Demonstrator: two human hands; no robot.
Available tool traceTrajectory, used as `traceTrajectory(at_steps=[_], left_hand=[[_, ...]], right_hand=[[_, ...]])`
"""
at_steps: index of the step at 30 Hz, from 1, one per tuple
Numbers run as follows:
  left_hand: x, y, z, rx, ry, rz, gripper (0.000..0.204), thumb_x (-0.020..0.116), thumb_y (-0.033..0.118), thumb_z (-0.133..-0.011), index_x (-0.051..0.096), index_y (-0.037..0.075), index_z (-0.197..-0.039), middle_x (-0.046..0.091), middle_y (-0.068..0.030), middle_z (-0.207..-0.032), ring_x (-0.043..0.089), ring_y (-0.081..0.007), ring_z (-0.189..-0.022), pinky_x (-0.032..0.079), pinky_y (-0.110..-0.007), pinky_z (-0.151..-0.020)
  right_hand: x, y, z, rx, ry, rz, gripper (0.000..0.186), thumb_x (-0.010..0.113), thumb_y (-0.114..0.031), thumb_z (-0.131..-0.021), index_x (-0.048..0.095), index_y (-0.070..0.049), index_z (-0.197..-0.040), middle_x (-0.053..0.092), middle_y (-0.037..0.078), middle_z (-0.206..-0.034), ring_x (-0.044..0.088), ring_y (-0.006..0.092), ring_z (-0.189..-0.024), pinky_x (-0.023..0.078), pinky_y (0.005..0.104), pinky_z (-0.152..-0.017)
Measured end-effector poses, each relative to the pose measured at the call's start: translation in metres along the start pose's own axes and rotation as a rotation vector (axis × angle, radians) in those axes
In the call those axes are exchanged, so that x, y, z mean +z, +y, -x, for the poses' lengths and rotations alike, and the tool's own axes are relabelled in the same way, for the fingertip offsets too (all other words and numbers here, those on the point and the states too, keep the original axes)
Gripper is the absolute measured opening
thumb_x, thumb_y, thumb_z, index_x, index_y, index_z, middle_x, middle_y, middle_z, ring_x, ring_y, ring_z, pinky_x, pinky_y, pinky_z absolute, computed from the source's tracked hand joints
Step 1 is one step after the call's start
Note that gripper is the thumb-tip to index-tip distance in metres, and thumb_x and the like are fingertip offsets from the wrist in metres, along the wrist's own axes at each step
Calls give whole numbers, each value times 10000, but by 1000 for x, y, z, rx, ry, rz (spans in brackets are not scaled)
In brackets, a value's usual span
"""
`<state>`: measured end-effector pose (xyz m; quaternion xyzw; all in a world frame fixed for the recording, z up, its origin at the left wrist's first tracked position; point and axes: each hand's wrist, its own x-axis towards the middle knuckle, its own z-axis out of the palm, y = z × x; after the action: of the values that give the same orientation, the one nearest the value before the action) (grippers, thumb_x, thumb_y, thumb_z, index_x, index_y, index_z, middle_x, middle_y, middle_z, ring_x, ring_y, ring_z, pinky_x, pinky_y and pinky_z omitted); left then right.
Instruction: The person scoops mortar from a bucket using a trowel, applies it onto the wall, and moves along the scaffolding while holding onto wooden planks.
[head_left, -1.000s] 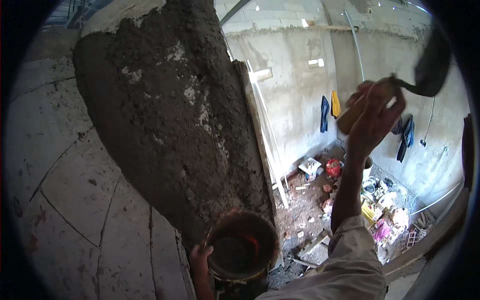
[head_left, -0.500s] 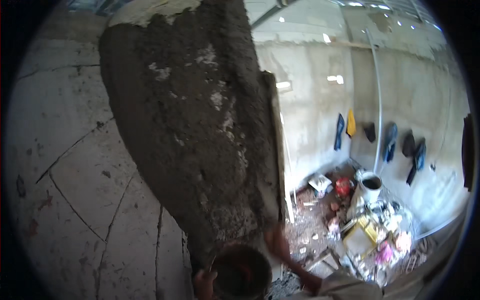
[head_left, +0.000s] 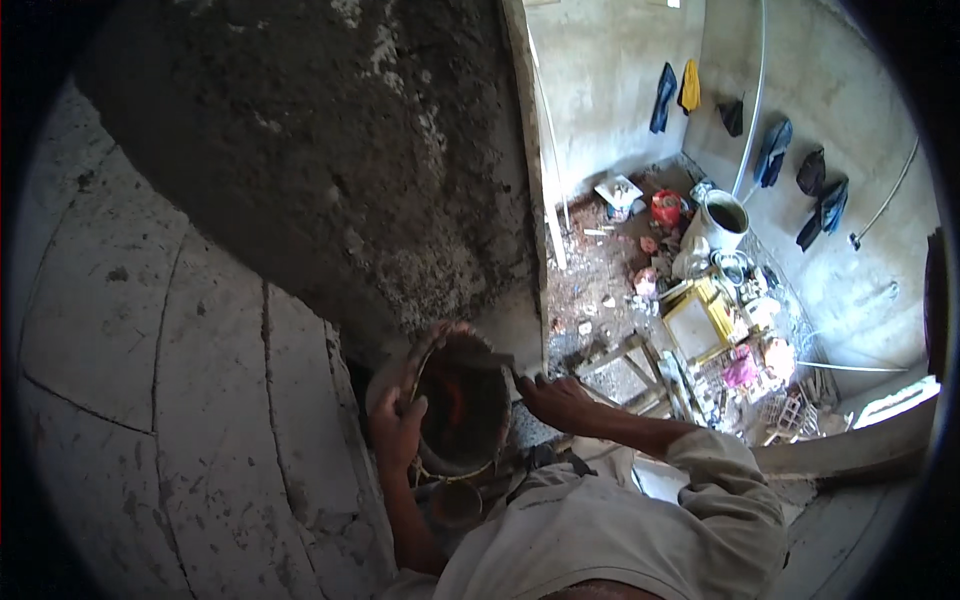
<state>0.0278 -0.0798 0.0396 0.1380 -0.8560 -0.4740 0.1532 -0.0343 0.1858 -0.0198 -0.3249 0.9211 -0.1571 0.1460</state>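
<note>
A round bucket (head_left: 462,462) with dark wet mortar stuck inside stands in front of me, a reddish patch showing within. My left hand (head_left: 398,425) is closed on its left rim, thumb to the inside. Over the bucket's right side, my right hand (head_left: 555,403) closes on the handle of a trowel (head_left: 478,360), whose dark flat blade reaches across the opening. Shadow hides how much mortar lies on the blade. Just beyond the bucket rises a surface coated in rough dark mortar (head_left: 330,170), with pale patches showing through.
A wooden batten (head_left: 532,160) edges the mortared surface. Cracked pale wall (head_left: 210,400) fills the left. Far below at right, a littered floor holds a white drum (head_left: 722,220), a yellow frame (head_left: 700,322) and a red bag (head_left: 667,208). Clothes (head_left: 773,150) hang on the far wall.
The view has tipped down toward the bucket. My right hand, blurred beside the bucket before, now has the trowel over its opening. My left hand stays on the rim.
</note>
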Motion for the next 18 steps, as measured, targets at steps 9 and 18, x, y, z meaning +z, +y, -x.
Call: traceTrajectory(at_steps=[9,18], left_hand=[[29,86,19,395,-182,-86,245,654,160,-791,474,1,-741,424,-100,-621,370,-140,-562,362,-322,-536],[23,51,3,244,-354,-41,271,674,179,-764,466,10,-720,436,-89,-621,413,-125,-598,383,-314,-571]], right_hand=[[66,34,-32,-187,-78,-348,463,538,-302,-849,478,14,-1182,525,231,-1177,571,412,-1015,457,544,-851],[68,-9,11,147,-1021,-2081,417,395,-387,-984,471,-92,-1268,533,44,-726,494,116,-494,414,213,-415]])
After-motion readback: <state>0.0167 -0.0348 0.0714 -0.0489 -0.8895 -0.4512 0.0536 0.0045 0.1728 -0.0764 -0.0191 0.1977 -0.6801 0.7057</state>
